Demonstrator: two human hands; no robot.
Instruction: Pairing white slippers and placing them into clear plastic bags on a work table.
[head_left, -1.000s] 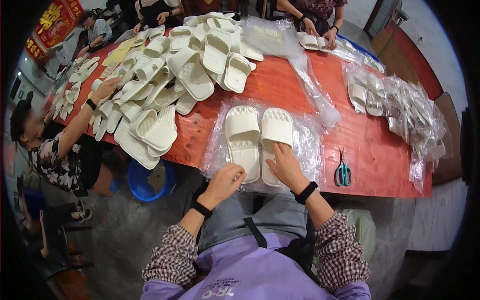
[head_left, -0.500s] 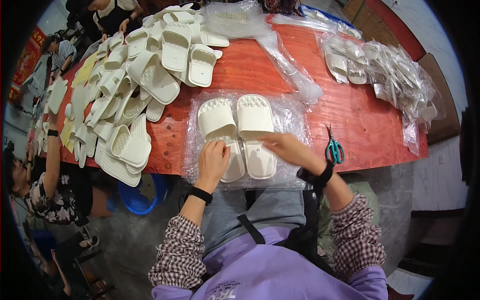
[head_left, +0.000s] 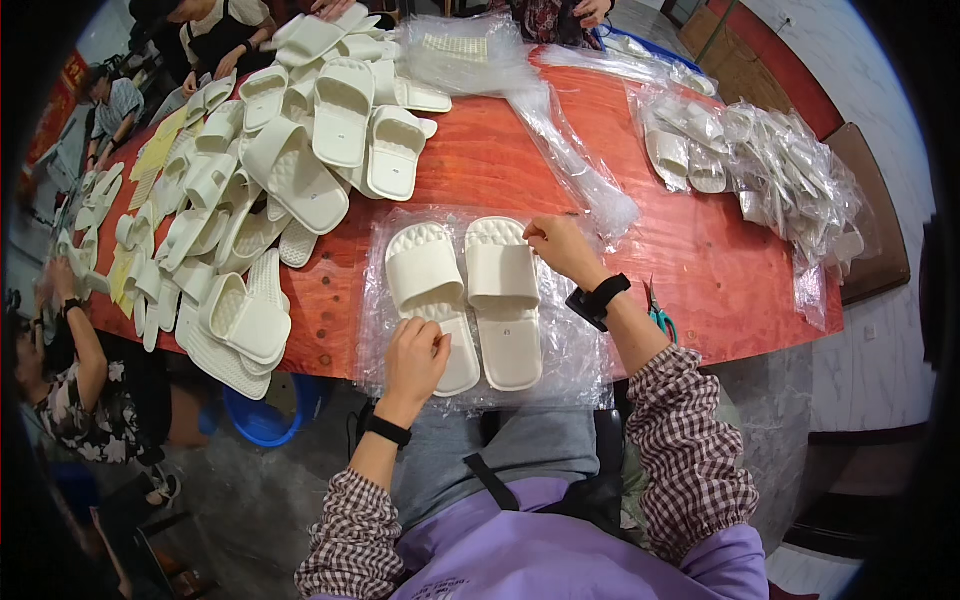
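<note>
Two cream slide slippers lie side by side, toes away from me, on a stack of clear plastic bags (head_left: 575, 352). My left hand (head_left: 416, 357) has its fingers curled together over the left slipper (head_left: 424, 275), by the sole below its strap. Whatever those fingers may hold is hidden. At the right slipper (head_left: 502, 276), my right hand (head_left: 562, 246) pinches its fingertips together at the outer edge above the strap. I cannot make out anything in that pinch. Both slippers sit flat with their padded soles up.
Green-handled scissors (head_left: 660, 318) lie right of my right wrist. A heap of loose slippers (head_left: 295, 175) covers the table's left side. Bagged slippers (head_left: 790, 165) are piled at the far right, and clear bags (head_left: 465, 60) lie at the back. A blue basin (head_left: 265, 415) stands below. Other people work around the table.
My right hand has moved away from me, from over the right slipper's sole to its far outer edge. My left hand stays beside the left slipper's sole. The whole view has shifted slightly.
</note>
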